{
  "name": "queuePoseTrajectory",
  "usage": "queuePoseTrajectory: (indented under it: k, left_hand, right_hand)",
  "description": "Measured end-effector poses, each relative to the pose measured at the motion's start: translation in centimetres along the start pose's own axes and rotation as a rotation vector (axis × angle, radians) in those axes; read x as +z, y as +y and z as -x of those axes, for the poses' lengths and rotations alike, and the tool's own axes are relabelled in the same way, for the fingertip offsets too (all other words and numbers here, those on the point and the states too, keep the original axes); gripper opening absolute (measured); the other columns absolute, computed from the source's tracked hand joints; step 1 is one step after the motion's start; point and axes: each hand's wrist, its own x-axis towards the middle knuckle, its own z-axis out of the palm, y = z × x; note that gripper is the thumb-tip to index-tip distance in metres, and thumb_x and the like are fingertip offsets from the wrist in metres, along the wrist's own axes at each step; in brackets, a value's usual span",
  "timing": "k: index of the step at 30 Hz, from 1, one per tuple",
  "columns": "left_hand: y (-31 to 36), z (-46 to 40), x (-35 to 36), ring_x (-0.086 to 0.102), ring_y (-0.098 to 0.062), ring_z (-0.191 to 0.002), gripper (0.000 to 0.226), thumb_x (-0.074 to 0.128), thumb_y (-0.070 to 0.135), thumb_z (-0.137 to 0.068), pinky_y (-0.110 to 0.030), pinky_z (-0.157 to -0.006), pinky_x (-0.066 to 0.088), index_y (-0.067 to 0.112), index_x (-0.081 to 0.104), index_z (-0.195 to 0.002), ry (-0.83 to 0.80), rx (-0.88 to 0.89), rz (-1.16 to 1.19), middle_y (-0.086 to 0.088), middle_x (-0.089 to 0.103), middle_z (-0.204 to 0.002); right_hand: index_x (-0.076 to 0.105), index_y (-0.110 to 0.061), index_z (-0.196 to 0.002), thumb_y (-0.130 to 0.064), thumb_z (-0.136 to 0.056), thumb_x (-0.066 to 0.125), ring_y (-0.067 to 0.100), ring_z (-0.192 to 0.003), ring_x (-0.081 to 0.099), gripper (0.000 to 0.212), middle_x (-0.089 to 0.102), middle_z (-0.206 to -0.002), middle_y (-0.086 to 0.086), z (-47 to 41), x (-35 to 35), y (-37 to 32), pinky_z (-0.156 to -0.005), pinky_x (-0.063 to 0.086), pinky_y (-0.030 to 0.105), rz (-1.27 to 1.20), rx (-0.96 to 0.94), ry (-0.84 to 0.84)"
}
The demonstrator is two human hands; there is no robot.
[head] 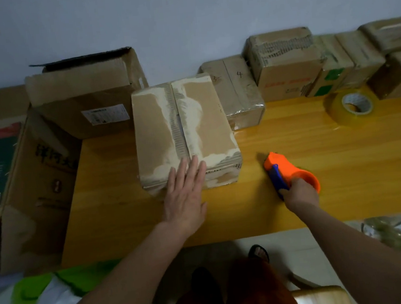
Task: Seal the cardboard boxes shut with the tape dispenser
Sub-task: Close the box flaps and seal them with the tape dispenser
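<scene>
Left hand lies flat, fingers straight and released, on the near edge of the cardboard box at frame centre, whose flaps are closed. Right hand, lower right of centre, has its fingers grasping the orange and blue tape dispenser, which rests on the yellow table. An open box stands upper left; its contents are hidden. A tape roll lies at right beside blurred taped boxes.
</scene>
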Motion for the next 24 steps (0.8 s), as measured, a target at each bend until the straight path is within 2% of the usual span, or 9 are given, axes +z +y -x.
queuePoseTrajectory:
  k: [2,4,6,8,10,12,15,19,24]
  left_hand:
    - [-0.3,0.2,-0.3,-0.034,-0.022,-0.14,0.101,0.053,0.048,-0.09,-0.042,-0.115,-0.019,0.025,-0.028,-0.147,-0.019,0.016,0.042,-0.001,-0.035,-0.154]
    - [-0.3,0.2,-1.0,-0.022,-0.019,-0.145,0.093,0.058,0.045,-0.088,-0.038,-0.116,-0.015,0.028,-0.007,-0.153,-0.001,0.006,0.164,0.003,-0.017,-0.16]
    - [0.0,-0.5,-2.6,0.008,-0.018,-0.145,0.07,0.061,0.039,-0.087,-0.037,-0.118,0.004,0.028,0.028,-0.148,0.04,-0.074,0.342,0.004,0.018,-0.158]
    - [0.5,-2.1,-5.3,0.032,-0.019,-0.134,0.052,0.061,0.031,-0.09,-0.036,-0.111,0.028,0.024,0.045,-0.139,0.072,-0.195,0.544,0.002,0.041,-0.145]
    - [1.0,-4.0,-8.3,0.036,-0.021,-0.133,0.051,0.056,0.024,-0.094,-0.036,-0.108,0.033,0.02,0.042,-0.143,0.106,-0.188,0.663,-0.001,0.043,-0.146]
    - [1.6,-5.3,-11.3,0.034,-0.019,-0.138,0.051,0.051,0.018,-0.097,-0.032,-0.11,0.029,0.019,0.038,-0.146,0.078,-0.066,0.728,0.0,0.036,-0.152]
    - [2.3,-6.1,-14.7,0.045,-0.012,-0.128,0.045,0.046,0.014,-0.098,-0.022,-0.1,0.038,0.022,0.045,-0.143,-0.155,0.046,0.978,0.003,0.041,-0.149]
    - [2.1,-4.8,-16.4,0.059,-0.012,-0.116,0.036,0.046,-0.003,-0.093,-0.031,-0.109,0.037,0.01,0.065,-0.121,-0.324,0.084,1.183,0.0,0.066,-0.119]
    - [0.6,-2.9,-16.1,0.068,-0.018,-0.101,0.047,0.033,-0.012,-0.082,-0.026,-0.094,0.05,0.011,0.073,-0.093,-0.362,0.018,1.421,-0.006,0.074,-0.098]
  right_hand:
    - [0.06,0.005,-0.102,-0.017,-0.09,0.064,0.04,-0.096,0.06,0.026,0.063,-0.106,0.029,0.0,-0.5,0.2,-0.075,0.04,0.039,-0.172,-0.048,0.01]
    - [0.059,0.007,-0.087,-0.011,-0.088,0.065,0.031,-0.076,0.054,0.019,0.062,-0.094,0.034,0.4,-1.7,0.3,-0.064,0.03,0.034,-0.333,-0.12,0.008]
    - [0.06,0.016,-0.087,-0.002,-0.087,0.064,0.022,-0.073,0.047,0.019,0.061,-0.091,0.038,1.2,-3.7,0.5,-0.063,0.031,0.032,-0.54,-0.225,-0.054]
    - [0.067,0.01,-0.091,0.004,-0.085,0.064,0.018,-0.079,0.054,0.008,0.066,-0.092,0.031,2.3,-6.4,0.8,-0.065,0.044,0.024,-0.726,-0.329,-0.147]
    - [0.071,-0.002,-0.095,0.004,-0.084,0.064,0.018,-0.086,0.064,0.014,0.072,-0.098,0.018,3.5,-9.4,0.7,-0.073,0.05,0.013,-0.795,-0.459,-0.289]
    - [0.071,-0.001,-0.101,0.0,-0.082,0.065,0.018,-0.095,0.068,0.019,0.073,-0.103,0.014,4.7,-12.0,0.6,-0.082,0.053,0.021,-0.809,-0.572,-0.443]
    - [0.072,-0.004,-0.102,-0.007,-0.079,0.066,0.02,-0.099,0.068,0.024,0.073,-0.104,0.011,6.0,-14.4,0.1,-0.082,0.052,0.023,-0.766,-0.641,-0.573]
    - [0.072,-0.005,-0.104,-0.007,-0.081,0.066,0.022,-0.101,0.068,0.024,0.072,-0.106,0.012,7.3,-15.2,-0.5,-0.082,0.052,0.023,-0.732,-0.672,-0.624]
    - [0.072,-0.008,-0.103,-0.01,-0.081,0.066,0.021,-0.097,0.068,0.023,0.073,-0.102,0.01,8.2,-15.4,-1.7,-0.082,0.052,0.024,-0.615,-0.658,-0.705]
